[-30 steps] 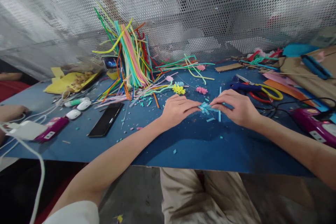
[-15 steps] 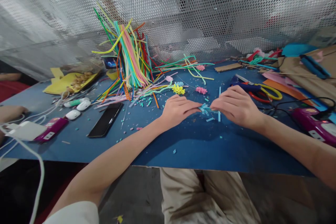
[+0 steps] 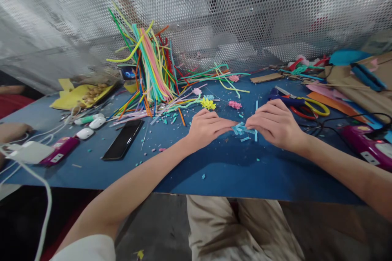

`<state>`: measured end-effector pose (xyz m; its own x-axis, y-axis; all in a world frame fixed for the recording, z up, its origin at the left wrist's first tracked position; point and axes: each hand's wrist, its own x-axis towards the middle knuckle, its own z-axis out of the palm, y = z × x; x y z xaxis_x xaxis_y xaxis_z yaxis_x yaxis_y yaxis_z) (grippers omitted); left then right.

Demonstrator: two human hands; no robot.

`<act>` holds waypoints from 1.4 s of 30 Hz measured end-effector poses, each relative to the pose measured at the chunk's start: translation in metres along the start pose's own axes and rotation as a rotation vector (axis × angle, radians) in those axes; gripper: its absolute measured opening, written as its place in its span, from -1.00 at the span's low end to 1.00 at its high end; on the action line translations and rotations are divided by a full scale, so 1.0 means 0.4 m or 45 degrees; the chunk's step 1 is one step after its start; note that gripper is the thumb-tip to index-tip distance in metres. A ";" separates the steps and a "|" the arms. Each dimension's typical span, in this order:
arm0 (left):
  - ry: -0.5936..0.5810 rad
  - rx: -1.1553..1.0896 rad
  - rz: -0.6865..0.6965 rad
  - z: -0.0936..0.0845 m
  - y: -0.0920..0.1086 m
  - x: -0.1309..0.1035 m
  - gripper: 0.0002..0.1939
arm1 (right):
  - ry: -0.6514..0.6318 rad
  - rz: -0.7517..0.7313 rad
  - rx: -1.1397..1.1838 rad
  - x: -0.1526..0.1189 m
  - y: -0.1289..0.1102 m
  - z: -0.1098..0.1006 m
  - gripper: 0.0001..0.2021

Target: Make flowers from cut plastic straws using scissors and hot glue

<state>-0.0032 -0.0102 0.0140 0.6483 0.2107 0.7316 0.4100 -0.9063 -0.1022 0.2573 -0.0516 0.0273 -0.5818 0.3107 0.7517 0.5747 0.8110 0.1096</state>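
Observation:
Between my two hands is a light-blue cluster of short pieces, held above the table. My left hand pinches its left end between thumb and fingers. The fingers of my right hand are closed at the cluster's right end; their tips hide what they grip there. A thin light-blue strip lies upright in view just beside the right fingertips. Behind my hands rest a yellow spiky cluster and a pink one, similar in make to the blue one.
A bundle of coloured pipe cleaners stands at the back. Left lie a black phone, a yellow tray and a purple power strip with white cables. Scissors lie right, near another power strip. Another person's hand is far left.
My hands have barely moved; the left fingertips have shifted slightly right. The blue cluster has turned a little and shows more of its short pieces.

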 end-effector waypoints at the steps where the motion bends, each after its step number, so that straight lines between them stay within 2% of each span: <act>1: 0.017 0.003 0.015 -0.002 0.001 0.001 -0.82 | 0.007 -0.004 -0.001 0.000 -0.002 -0.001 -0.90; 6: 0.073 -0.019 0.037 -0.010 0.004 0.003 -0.82 | 0.036 -0.020 -0.034 0.001 -0.010 -0.006 -0.90; 13: 0.042 -0.007 0.000 -0.011 0.005 -0.002 -0.81 | 0.031 -0.081 -0.062 -0.003 -0.011 -0.009 -0.85; 22: 0.005 -0.023 -0.023 -0.008 0.002 -0.002 -0.81 | 0.077 -0.014 -0.067 0.003 -0.025 -0.003 -0.92; 37: -0.001 -0.038 0.024 -0.008 -0.002 -0.006 -0.79 | -0.012 0.022 -0.073 0.005 -0.026 -0.005 -0.90; 42: -0.035 -0.007 -0.020 -0.010 0.002 -0.006 -0.79 | -0.008 0.052 -0.071 0.006 -0.028 -0.001 -0.90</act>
<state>-0.0070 -0.0130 0.0149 0.6594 0.2352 0.7141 0.4169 -0.9048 -0.0871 0.2497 -0.0602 0.0284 -0.5605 0.3464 0.7522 0.6291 0.7688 0.1147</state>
